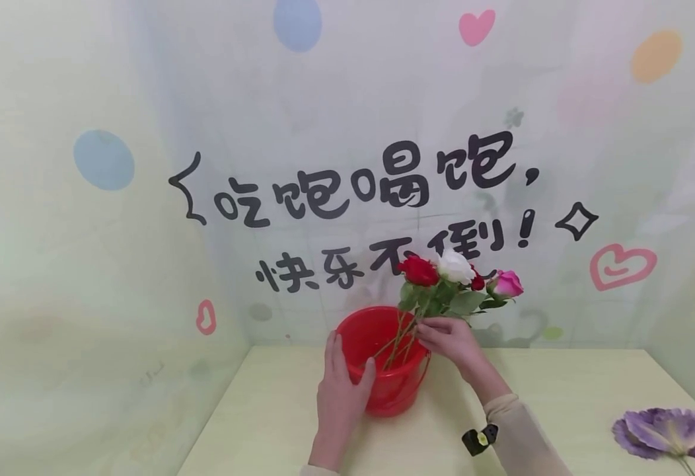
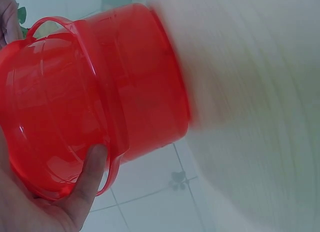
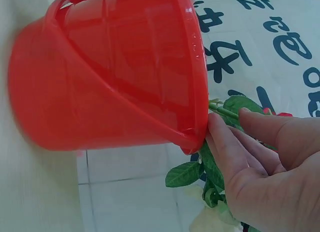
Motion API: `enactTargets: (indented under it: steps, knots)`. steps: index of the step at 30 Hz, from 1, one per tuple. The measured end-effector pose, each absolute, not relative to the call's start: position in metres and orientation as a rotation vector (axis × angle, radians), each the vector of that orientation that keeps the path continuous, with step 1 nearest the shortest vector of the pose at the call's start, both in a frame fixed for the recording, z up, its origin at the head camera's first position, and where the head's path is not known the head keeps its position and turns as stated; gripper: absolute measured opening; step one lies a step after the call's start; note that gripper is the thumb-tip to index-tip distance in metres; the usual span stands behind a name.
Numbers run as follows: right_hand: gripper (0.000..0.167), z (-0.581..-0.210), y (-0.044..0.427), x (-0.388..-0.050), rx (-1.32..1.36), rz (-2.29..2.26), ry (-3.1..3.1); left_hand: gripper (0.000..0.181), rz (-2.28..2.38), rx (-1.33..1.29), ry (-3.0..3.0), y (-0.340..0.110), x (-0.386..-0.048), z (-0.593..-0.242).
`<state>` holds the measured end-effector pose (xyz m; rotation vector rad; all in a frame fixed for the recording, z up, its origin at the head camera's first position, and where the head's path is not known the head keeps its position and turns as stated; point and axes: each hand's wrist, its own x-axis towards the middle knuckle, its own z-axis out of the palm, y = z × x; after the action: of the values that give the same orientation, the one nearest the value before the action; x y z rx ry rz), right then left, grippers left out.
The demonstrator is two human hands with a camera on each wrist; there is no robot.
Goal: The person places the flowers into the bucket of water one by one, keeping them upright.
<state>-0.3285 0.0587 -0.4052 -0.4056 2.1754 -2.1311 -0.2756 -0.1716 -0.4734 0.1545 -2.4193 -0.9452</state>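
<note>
A red plastic bucket [image 1: 386, 393] stands on the table, its handle hanging down the outside. My left hand [image 1: 343, 390] holds the bucket's left side, with the thumb by the near rim. In the left wrist view, that thumb [image 2: 90, 177] lies across the rim. At the right rim, my right hand [image 1: 451, 340] pinches green stems between thumb and fingers. Those stems reach into the bucket and lean right, bearing a red rose [image 1: 419, 271], a white rose [image 1: 456, 266] and a pink rose [image 1: 508, 284]. Another red bloom [image 1: 477, 279] is partly hidden behind them.
A purple flower [image 1: 662, 433] lies on the pale table [image 1: 573, 390] at the near right. Behind the bucket hangs a printed backdrop [image 1: 347, 99] with black lettering and hearts. A black device [image 1: 479, 439] sits by the right wrist.
</note>
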Motion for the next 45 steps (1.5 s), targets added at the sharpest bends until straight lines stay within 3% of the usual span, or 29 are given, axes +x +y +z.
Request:
enactTargets:
  steps: [9,18,26,31,39,45]
  knots:
    - [0.033,-0.411,0.062,-0.322,-0.395,-2.142,2.386,0.104,-0.933,0.149,-2.422,-0.17,-0.276,-0.473]
    - [0.041,-0.417,0.076,-0.315,-0.299,-2.241,2.22,0.101,-0.938,0.157,-2.424,-0.169,-0.276,-0.475]
    - [0.039,-0.418,0.095,-0.305,-0.386,-2.069,2.265,0.101,-0.933,0.143,-2.413,-0.17,-0.279,-0.475]
    - [0.046,-0.42,0.113,-0.295,-0.471,-2.095,2.087,0.101,-0.93,0.139,-2.421,-0.17,-0.28,-0.478]
    - [0.048,-0.429,0.163,-0.282,-0.524,-1.999,2.088,0.101,-0.939,0.137,-2.408,-0.169,-0.281,-0.473]
    - [0.04,-0.452,0.237,-0.27,-0.395,-1.878,2.143,0.1,-0.919,0.126,-2.41,-0.169,-0.282,-0.474]
